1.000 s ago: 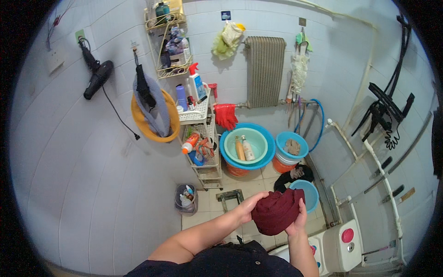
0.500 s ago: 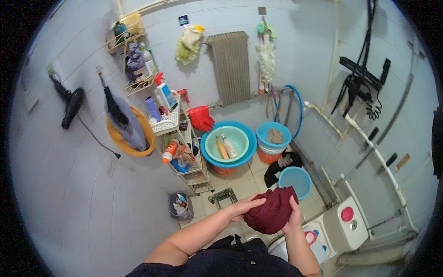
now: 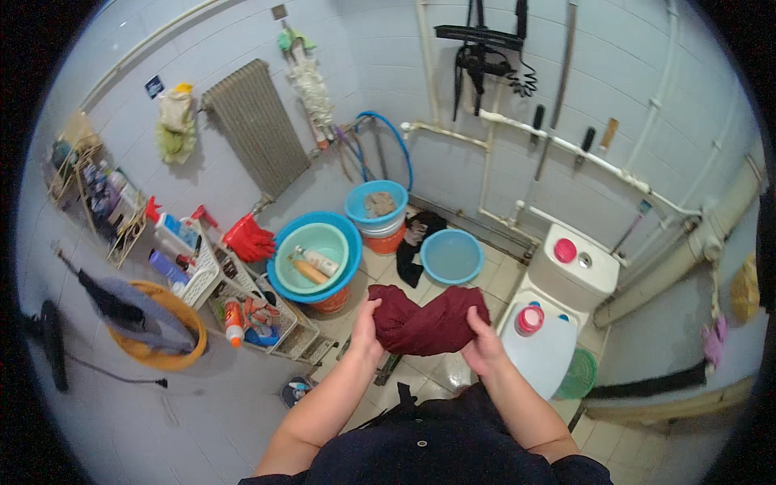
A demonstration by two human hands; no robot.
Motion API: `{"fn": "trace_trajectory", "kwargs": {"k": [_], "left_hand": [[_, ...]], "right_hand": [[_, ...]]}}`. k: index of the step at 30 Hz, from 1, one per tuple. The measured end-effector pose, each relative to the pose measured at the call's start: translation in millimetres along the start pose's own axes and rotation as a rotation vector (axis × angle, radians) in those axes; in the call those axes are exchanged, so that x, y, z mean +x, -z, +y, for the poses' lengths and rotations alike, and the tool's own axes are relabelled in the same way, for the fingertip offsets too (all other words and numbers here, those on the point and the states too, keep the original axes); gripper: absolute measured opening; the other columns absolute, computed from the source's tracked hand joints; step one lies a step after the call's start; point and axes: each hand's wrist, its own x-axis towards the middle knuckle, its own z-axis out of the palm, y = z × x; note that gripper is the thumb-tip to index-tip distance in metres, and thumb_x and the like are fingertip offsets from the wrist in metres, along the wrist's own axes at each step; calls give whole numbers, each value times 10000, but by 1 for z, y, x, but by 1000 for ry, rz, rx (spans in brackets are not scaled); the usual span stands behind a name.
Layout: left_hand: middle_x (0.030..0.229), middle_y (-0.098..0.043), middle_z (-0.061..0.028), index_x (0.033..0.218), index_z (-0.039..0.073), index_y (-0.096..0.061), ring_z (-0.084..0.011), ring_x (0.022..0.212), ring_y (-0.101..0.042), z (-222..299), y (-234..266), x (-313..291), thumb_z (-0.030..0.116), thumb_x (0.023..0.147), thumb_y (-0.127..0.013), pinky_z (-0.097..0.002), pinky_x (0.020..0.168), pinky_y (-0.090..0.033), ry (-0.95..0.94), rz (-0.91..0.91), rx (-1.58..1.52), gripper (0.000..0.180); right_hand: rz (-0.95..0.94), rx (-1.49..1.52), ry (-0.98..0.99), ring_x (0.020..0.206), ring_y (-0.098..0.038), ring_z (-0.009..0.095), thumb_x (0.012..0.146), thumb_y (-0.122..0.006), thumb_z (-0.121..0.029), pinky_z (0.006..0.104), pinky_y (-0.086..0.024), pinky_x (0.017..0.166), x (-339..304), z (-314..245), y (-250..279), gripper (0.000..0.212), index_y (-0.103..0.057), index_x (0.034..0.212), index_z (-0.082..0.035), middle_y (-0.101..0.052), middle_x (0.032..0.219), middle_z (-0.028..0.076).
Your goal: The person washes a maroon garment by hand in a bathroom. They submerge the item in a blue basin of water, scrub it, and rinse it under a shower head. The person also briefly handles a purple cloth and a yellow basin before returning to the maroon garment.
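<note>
A dark maroon cloth (image 3: 430, 323), bunched and twisted in the middle, hangs in the air between my two hands. My left hand (image 3: 367, 330) is closed on its left end, thumb on top. The other end sits in my right hand (image 3: 482, 343), whose thumb presses on the near side and whose fingers are partly hidden by the fabric. Just beyond the cloth, a light blue basin (image 3: 453, 257) stands on the tiled floor. Beside that basin lies a crumpled black cloth (image 3: 414, 265).
A white toilet (image 3: 529, 335) with a pink-lidded jar (image 3: 529, 320) on it stands at right. Stacked basins (image 3: 356, 234) hold two bottles. A blue bucket (image 3: 378, 187) contains a greyish cloth. The white shelf rack (image 3: 212, 273), with bottles and red gloves (image 3: 249, 238), stands at left.
The view has swung right, toward the toilet. My hands have moved apart, and the maroon cloth has gone from a round bundle to a wider, twisted shape.
</note>
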Motion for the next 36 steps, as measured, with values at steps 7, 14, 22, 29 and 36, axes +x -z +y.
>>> {"fn": "trace_trajectory", "kwargs": {"k": [7, 14, 22, 29, 36], "left_hand": [[1131, -555, -117, 1264, 36, -432, -235, 1025, -555, -11, -13, -44, 67, 811, -485, -365, 900, -453, 173, -307, 273, 457], [1153, -550, -121, 1239, 23, -437, -237, 1064, -539, -37, -39, -58, 115, 820, -481, -376, 926, -431, 260, -378, 278, 431], [1199, -508, -141, 1286, 7, -370, -256, 1098, -519, -6, -78, -70, 110, 823, -484, -385, 938, -429, 91, -632, 301, 488], [1246, -491, -105, 1322, 46, -364, -233, 1125, -499, -23, -92, -76, 118, 833, -488, -370, 978, -387, 121, -607, 114, 510], [1200, -551, -63, 1210, 118, -473, -228, 1115, -517, -34, -11, -6, 257, 901, -473, -403, 940, -412, 342, -167, 18, 339]], "right_hand": [[201, -11, 129, 1142, -487, 220, 878, -577, -318, 381, -365, 997, -44, 35, -13, 456, -460, 1242, -69, -526, 1223, 79], [374, 237, 300, 1116, -519, 259, 880, -538, -408, 442, -386, 978, -96, 27, 37, 476, -495, 1219, -75, -548, 1211, 106], [206, 152, 48, 1223, -412, 268, 869, -532, -469, 544, -301, 1014, -124, 5, 30, 554, -405, 1298, -142, -372, 1378, 73], [269, 16, -5, 1061, -562, 242, 843, -589, -211, 400, -425, 961, -93, -2, 37, 382, -517, 1176, -39, -580, 1169, 102], [225, -2, 293, 1020, -566, 237, 762, -574, -75, 372, -437, 928, -76, -30, 22, 401, -506, 1154, -18, -590, 1102, 112]]}}
